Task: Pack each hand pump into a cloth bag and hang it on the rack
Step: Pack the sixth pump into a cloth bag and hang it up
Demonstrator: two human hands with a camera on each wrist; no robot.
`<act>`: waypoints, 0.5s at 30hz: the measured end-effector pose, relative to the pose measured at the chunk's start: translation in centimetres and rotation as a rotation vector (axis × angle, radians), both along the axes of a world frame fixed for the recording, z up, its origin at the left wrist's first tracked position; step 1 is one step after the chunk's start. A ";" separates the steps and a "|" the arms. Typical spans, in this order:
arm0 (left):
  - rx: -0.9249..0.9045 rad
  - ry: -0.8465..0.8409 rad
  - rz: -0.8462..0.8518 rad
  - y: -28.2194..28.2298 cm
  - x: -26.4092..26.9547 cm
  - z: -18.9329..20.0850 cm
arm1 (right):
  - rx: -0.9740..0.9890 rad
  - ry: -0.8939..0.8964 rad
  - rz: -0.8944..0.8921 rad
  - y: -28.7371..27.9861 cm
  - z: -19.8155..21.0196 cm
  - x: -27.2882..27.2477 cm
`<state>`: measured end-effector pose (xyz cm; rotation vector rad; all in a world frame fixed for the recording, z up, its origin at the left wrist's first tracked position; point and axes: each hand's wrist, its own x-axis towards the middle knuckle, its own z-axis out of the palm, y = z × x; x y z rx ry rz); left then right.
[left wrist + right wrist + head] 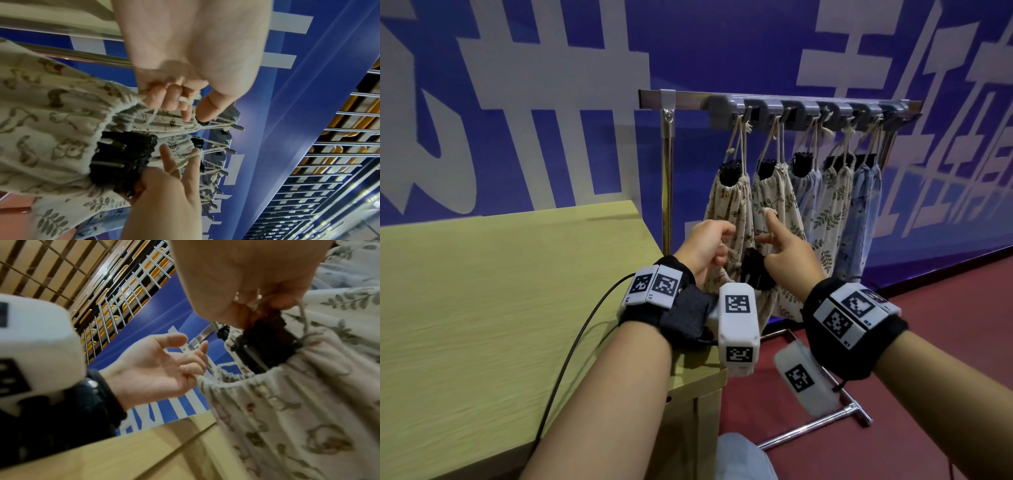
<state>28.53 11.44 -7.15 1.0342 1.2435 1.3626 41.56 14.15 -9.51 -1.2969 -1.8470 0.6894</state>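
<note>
Between my hands hangs a cream floral cloth bag (717,279) (51,121) (287,402), with the black head of a hand pump (755,270) (123,154) (265,344) sticking out of its gathered mouth. My left hand (709,243) (170,99) (160,363) grips the bag's drawstring in curled fingers. My right hand (780,250) (170,183) (257,288) curls its lower fingers on the pump's head. Its index finger points up with a loop of the drawstring round it. Both hands are just in front of the rack (791,102).
Several filled cloth bags (774,205) hang by their cords from the rack's grey hooks. The rack's steel post (667,178) stands beside the wooden table (500,291) on my left. Its base bar (815,425) lies on the red floor.
</note>
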 end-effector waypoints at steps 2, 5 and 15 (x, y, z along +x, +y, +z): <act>0.024 -0.007 -0.007 0.0 -0.3 0.0 | -0.016 -0.050 0.001 0.0 0.2 -0.3; 0.082 0.015 0.012 0.1 -0.6 -0.2 | -0.059 -0.127 -0.009 0.0 0.5 -0.4; 0.208 0.127 -0.099 -0.8 0.1 0.0 | -0.074 -0.282 0.001 0.6 0.7 -0.6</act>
